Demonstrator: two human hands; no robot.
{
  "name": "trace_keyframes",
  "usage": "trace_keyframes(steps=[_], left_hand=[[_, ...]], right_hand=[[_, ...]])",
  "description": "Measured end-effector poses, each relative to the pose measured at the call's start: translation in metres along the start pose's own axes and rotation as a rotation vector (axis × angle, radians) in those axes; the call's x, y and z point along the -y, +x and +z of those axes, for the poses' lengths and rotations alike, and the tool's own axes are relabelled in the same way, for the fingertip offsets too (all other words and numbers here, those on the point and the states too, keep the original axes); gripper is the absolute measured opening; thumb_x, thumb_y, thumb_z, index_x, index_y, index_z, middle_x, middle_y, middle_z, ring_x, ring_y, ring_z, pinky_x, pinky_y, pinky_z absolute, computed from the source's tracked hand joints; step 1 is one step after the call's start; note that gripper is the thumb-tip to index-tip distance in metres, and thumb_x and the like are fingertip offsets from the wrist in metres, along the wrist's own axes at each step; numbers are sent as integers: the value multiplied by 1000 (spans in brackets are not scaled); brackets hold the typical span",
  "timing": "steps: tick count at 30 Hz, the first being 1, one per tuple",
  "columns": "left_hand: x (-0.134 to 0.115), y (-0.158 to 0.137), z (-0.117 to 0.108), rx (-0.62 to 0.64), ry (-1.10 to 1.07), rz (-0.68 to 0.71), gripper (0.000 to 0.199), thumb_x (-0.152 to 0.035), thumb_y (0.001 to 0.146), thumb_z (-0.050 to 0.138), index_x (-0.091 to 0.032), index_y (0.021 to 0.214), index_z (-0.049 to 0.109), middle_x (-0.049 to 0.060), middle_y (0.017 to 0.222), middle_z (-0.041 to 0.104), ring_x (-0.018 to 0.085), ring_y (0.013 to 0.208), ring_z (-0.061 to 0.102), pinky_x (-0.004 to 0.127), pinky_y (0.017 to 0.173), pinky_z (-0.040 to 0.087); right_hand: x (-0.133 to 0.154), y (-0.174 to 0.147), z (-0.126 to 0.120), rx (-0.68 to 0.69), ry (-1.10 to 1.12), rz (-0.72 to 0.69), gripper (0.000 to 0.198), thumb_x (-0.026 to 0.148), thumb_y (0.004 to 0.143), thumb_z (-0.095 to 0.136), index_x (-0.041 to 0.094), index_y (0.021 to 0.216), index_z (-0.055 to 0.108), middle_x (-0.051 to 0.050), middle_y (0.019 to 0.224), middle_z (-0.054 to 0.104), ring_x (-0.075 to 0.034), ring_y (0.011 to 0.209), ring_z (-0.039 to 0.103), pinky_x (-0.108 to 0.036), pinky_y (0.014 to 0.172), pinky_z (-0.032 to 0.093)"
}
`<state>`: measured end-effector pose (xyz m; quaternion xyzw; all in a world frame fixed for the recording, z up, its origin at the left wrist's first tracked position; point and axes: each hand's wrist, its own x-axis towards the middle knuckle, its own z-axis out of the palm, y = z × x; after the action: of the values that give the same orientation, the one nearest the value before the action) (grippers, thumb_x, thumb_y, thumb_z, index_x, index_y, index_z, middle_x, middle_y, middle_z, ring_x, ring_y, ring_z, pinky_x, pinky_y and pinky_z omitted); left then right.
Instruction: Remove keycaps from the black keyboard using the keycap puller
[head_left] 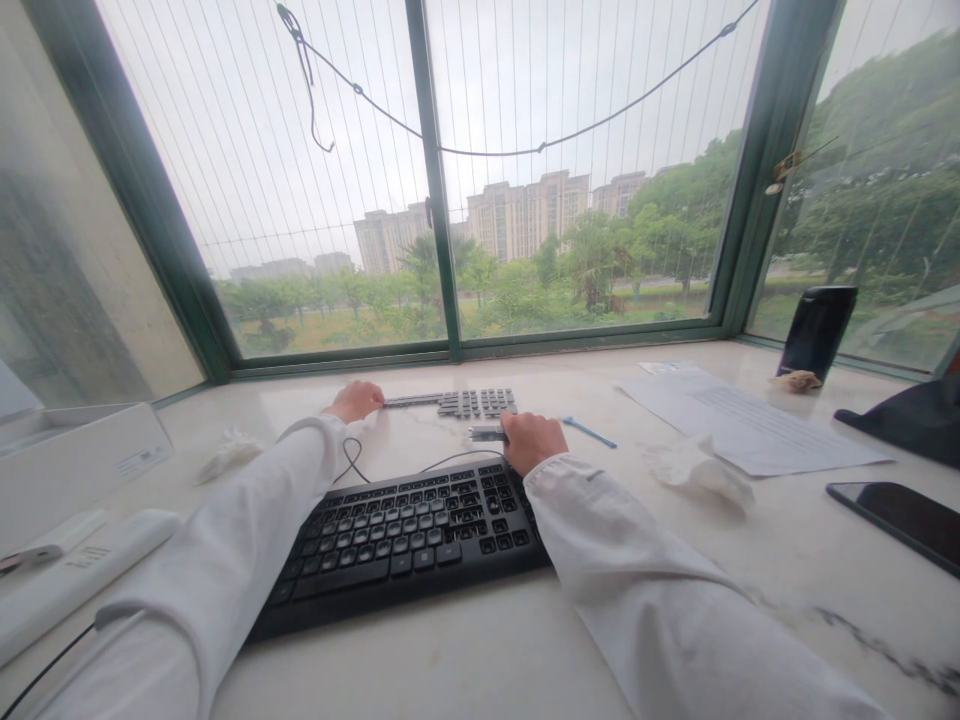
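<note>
A black keyboard (390, 530) lies in front of me, many of its key positions on the right side bare of caps. Beyond it, loose keycaps (476, 402) are laid out in rows on the white surface. My left hand (355, 401) is at the left end of these rows, fingers closed together on a keycap at the end of the top row. Over the keyboard's upper right corner, my right hand (534, 442) is closed around a small grey tool with a forked tip (487, 434), which points left just below the keycaps.
A thin blue stick (590, 432) lies right of my right hand. Further right are crumpled tissue (701, 475), printed paper (750, 420), a phone (900, 520) and a dark can (817, 333). At left stand a white box (82, 450) and a long white power strip (90, 575).
</note>
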<state>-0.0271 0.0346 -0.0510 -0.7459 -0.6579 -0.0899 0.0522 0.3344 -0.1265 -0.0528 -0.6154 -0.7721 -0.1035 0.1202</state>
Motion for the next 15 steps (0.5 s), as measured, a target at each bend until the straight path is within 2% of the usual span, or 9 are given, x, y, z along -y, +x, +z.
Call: trace_keyframes(steps=[9, 15], left_hand=[[-3, -4, -4, -19, -11, -22, 20, -36, 73, 59, -27, 84, 73, -3, 91, 73, 11, 56, 61, 22, 67, 45], [-4, -12, -14, -65, 27, -57, 19, -35, 74, 60, -27, 85, 74, -2, 90, 74, 14, 68, 65, 22, 69, 45]], right_hand=[[2, -1, -3, 25, 6, 17, 20, 17, 81, 45, 18, 94, 61, -12, 87, 68, -24, 82, 65, -32, 70, 44], [3, -2, -6, 21, 13, 13, 20, 18, 83, 44, 18, 93, 61, -11, 87, 68, -23, 81, 65, -32, 70, 44]])
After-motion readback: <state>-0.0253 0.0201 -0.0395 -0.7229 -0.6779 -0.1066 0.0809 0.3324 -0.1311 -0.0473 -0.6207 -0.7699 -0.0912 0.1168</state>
